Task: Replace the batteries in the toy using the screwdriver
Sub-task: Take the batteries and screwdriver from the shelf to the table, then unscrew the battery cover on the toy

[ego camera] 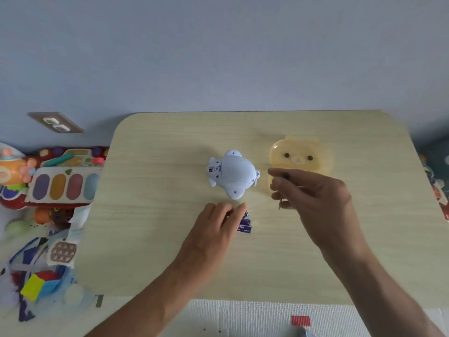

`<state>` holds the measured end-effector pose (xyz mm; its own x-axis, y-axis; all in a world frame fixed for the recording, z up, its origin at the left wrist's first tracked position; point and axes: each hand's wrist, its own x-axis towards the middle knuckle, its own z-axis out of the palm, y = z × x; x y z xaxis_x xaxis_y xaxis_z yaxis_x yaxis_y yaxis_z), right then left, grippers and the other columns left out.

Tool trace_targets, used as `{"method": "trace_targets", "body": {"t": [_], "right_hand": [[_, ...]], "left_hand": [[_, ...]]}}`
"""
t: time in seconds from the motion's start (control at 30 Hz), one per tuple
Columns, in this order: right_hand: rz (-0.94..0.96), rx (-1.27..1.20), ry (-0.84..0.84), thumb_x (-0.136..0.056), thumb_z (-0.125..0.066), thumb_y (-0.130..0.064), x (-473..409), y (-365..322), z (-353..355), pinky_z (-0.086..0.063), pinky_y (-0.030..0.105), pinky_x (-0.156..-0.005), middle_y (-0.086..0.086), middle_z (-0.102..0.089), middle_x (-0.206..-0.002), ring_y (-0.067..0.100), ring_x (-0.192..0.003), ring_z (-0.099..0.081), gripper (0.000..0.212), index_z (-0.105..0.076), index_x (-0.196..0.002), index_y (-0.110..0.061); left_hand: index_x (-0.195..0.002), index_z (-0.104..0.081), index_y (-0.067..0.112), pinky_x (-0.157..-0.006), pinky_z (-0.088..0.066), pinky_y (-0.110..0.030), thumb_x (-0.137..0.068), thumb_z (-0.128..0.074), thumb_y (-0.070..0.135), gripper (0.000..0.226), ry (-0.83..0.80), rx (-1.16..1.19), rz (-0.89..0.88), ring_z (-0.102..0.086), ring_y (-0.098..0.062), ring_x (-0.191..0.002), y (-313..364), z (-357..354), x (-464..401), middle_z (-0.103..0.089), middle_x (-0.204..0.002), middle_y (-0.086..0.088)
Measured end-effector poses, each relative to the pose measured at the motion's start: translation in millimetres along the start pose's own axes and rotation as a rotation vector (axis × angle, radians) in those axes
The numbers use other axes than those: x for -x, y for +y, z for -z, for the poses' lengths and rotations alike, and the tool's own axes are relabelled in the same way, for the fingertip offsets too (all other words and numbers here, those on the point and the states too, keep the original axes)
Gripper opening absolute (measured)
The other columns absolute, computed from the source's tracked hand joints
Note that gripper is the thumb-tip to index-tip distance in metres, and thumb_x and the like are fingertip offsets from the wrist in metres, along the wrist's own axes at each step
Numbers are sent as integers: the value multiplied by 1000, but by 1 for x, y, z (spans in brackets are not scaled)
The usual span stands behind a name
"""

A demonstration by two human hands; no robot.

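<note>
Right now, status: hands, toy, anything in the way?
Left hand on the batteries. Right hand holds the screwdriver above the table. Toy upside down, untouched. Nothing in the way.

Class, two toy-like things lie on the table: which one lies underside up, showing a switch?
The white toy at the table's centre: its flat underside with a small red switch faces up. The yellow bear case to its right shows its face instead.

wall: plain pale blue | outlet plate: low on wall, left | tabletop: light wood grain, rounded corners | floor mat: white, textured | light: soft, even
</note>
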<state>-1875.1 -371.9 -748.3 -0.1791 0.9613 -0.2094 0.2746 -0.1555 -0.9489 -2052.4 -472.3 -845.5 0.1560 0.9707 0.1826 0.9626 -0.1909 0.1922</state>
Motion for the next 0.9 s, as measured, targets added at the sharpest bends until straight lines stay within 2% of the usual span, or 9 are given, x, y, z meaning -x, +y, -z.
{"method": "trace_targets", "body": {"t": [0.1, 0.17, 0.2, 0.3, 0.37, 0.5, 0.7, 0.9], "right_hand": [[48, -51, 10, -88, -71, -17, -4, 1, -1, -63, 34, -72, -4, -77, -77, 17, -72, -73, 15, -80, -93, -28], [79, -89, 22, -88, -71, -17, -7, 1, 1, -62, 33, -71, -2, -78, -79, 16, -72, -74, 14, -80, -93, -26], [95, -107, 26, -88, -71, -17, -7, 2, 2, -61, 32, -71, -1, -78, -80, 17, -72, -74, 14, -80, -94, -25], [138, -145, 35, -89, -69, -17, -9, 2, 4, -62, 30, -69, 2, -78, -82, 19, -74, -75, 15, -80, -97, -23], [153, -170, 41, -90, -69, -16, -9, 3, 5, -62, 30, -69, 4, -78, -82, 22, -76, -75, 15, -80, -98, -21], [157, -206, 43, -90, -68, -17, -9, 8, 6, -63, 34, -72, 8, -77, -85, 26, -79, -75, 15, -80, -99, -18], [184, -221, 38, -89, -68, -18, -6, 4, 3, -62, 37, -72, 12, -76, -88, 28, -81, -74, 16, -79, -101, -18], [202, -229, 14, -89, -68, -19, -7, -5, -9, -62, 39, -76, 9, -76, -87, 28, -81, -74, 16, -79, -100, -19]], "left_hand": [[-142, -59, 9, -76, -59, -35, -69, -62, -13, 76, -13, -5, -5, -61, -23, -85, -1, -5, 5, -59, -111, -4], [-144, -57, 11, -74, -60, -38, -65, -87, 0, 85, -32, -13, 16, -61, -23, -86, -4, -12, 8, -58, -115, -3], [-144, -57, 12, -72, -60, -40, -67, -91, 12, 84, -21, -19, 12, -61, -23, -85, -6, -16, 9, -58, -116, -3], [-144, -53, 14, -69, -57, -39, -84, -68, 41, 68, 55, -53, -23, -53, -22, -86, -9, -23, 10, -51, -117, 0], [-145, -50, 16, -69, -56, -38, -87, -59, 47, 67, 66, -56, -22, -42, -20, -88, -12, -25, 9, -46, -118, 1], [-143, -52, 19, -70, -55, -36, -93, -41, 52, 61, 76, -53, -35, -39, -18, -89, -13, -26, 11, -46, -118, 3], [-143, -47, 24, -79, -56, -31, -91, -37, 59, 63, 83, 75, -12, -39, -11, -95, -18, -25, 12, -45, -120, 9], [-145, -46, 20, -83, -61, -31, -84, -37, 70, 80, 71, 152, 5, -43, -8, -102, -22, -16, 16, -45, -125, 9]]}}
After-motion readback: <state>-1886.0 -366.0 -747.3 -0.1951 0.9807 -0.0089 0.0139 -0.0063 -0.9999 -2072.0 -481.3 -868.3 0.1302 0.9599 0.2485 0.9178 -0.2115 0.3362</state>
